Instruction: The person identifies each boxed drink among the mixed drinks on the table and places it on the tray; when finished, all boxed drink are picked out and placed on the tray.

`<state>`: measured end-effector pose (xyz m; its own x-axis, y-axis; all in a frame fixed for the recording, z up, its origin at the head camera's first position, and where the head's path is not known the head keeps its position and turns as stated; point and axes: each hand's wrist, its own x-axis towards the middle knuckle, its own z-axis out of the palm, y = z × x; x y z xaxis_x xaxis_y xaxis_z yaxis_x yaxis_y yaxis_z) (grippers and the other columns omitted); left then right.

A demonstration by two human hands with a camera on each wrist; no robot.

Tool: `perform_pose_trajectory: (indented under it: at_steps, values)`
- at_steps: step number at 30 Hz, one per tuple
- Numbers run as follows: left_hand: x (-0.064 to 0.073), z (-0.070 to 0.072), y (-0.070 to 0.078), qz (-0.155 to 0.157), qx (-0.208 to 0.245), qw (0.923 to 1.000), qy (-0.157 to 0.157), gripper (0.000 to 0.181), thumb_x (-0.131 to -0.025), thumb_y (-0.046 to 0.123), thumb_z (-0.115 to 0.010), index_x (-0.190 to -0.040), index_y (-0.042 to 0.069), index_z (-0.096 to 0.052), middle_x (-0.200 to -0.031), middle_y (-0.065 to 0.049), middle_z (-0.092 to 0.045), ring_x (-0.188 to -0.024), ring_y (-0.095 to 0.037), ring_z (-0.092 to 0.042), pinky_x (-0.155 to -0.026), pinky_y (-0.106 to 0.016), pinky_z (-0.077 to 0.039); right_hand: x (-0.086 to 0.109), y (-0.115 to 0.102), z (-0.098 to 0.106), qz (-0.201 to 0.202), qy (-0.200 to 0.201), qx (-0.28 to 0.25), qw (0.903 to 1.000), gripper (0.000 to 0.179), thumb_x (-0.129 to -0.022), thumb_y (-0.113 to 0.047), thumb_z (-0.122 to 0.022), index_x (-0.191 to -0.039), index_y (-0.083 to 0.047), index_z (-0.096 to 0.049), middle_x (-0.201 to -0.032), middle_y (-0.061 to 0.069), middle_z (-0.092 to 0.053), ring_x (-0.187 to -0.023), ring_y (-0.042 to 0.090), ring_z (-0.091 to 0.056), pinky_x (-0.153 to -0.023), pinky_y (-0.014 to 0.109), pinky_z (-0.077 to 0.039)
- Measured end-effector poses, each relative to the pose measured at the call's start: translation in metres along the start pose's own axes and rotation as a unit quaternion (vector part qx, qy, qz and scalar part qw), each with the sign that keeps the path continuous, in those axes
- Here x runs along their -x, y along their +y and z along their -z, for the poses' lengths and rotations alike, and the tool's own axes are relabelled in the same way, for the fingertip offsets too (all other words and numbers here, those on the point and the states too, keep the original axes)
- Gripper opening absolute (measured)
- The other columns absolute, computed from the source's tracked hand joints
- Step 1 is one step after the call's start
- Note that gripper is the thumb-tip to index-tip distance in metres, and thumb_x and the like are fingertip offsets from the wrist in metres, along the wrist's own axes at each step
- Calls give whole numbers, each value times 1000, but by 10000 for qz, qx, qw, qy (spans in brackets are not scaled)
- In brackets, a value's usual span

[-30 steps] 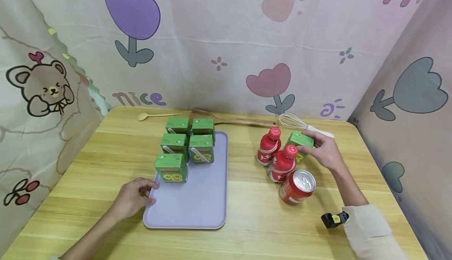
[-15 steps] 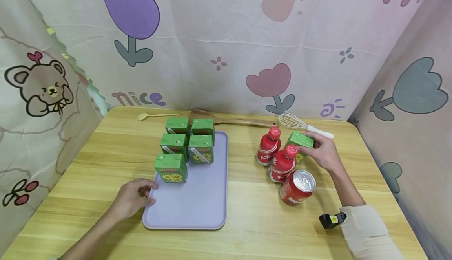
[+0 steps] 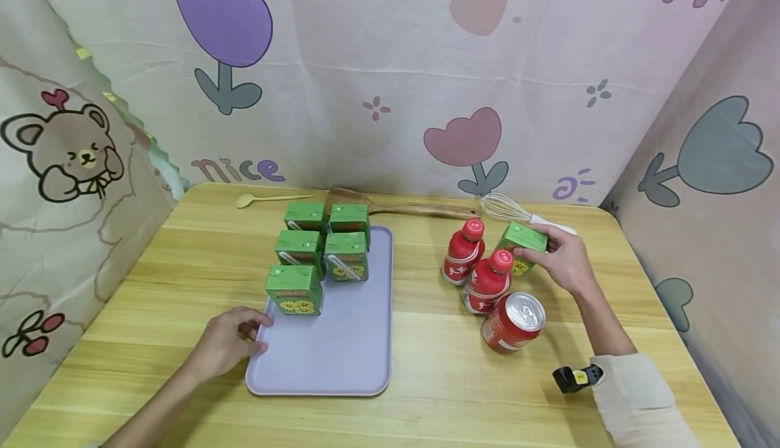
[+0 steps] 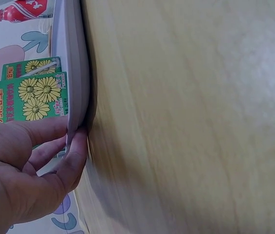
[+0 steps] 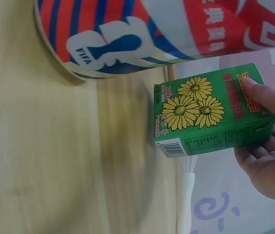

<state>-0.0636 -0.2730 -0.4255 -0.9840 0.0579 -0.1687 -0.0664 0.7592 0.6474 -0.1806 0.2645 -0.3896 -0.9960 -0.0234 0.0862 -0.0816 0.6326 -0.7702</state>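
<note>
My right hand (image 3: 568,258) grips a green drink carton (image 3: 525,234) by its upper part, behind two red bottles. In the right wrist view this carton (image 5: 203,107) shows yellow flowers and leans, thumb on one face and fingers on the other. With thumb and fingertips, my left hand (image 3: 227,341) pinches the left rim of a lilac tray (image 3: 341,353). The left wrist view has the fingers on either side of that tray edge (image 4: 79,63). Several matching cartons (image 3: 295,292) stand upright in two columns on the tray's far left part.
The red bottles (image 3: 487,285) and a red soda can (image 3: 513,323) stand right of the tray, close to the right hand. Along the back lie a yellow spoon (image 3: 246,200), a wooden spatula (image 3: 420,210) and a white-handled whisk (image 3: 507,208). Patterned cloth (image 3: 378,42) hangs behind the table.
The right hand and its carton have shifted slightly up and to the right, away from the bottles. The left hand stays on the tray rim.
</note>
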Motion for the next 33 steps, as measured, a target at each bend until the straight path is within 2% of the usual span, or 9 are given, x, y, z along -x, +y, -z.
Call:
perform_pose_trajectory:
  at_steps: [10, 19, 27, 33]
  values:
    - [0, 0, 0, 13, 13, 10000, -8, 32, -67, -1, -77, -97, 5, -69, -87, -4, -61, -76, -13, -53, -58, -19, -46, 4, -12, 10, -119, 177, 101, 9997, 58, -81, -31, -75, -129, -5, -56, -118, 18, -59, -84, -4, -52, -69, 7, -46]
    - [1, 1, -1, 61, 55, 10000, -46, 32, -67, -1, -77, -98, 4, -69, -87, -5, -61, -77, -14, -53, -58, -20, -47, 7, -23, 21, -95, 380, 94, 9992, 57, -81, -33, -74, -129, -7, -56, -118, 11, -57, -86, -5, -53, -70, 7, -46]
    - [1, 2, -1, 76, 63, 9999, -58, 32, -67, 0, -78, -97, 4, -69, -86, -5, -61, -77, -14, -53, -58, -20, -47, 9, -38, 33, 11, 700, 20, 9975, 57, -81, -28, -74, -130, -6, -55, -108, -8, -53, -84, -4, -53, -68, 7, -46]
    - [1, 3, 0, 31, 64, 9999, -83, 32, -67, 0, -78, -97, 4, -69, -85, -5, -61, -76, -14, -53, -60, -20, -47, 13, -54, 44, 59, 976, -252, 9949, 53, -81, -24, -75, -128, -7, -57, -99, -21, -53, -82, -4, -55, -68, 7, -47]
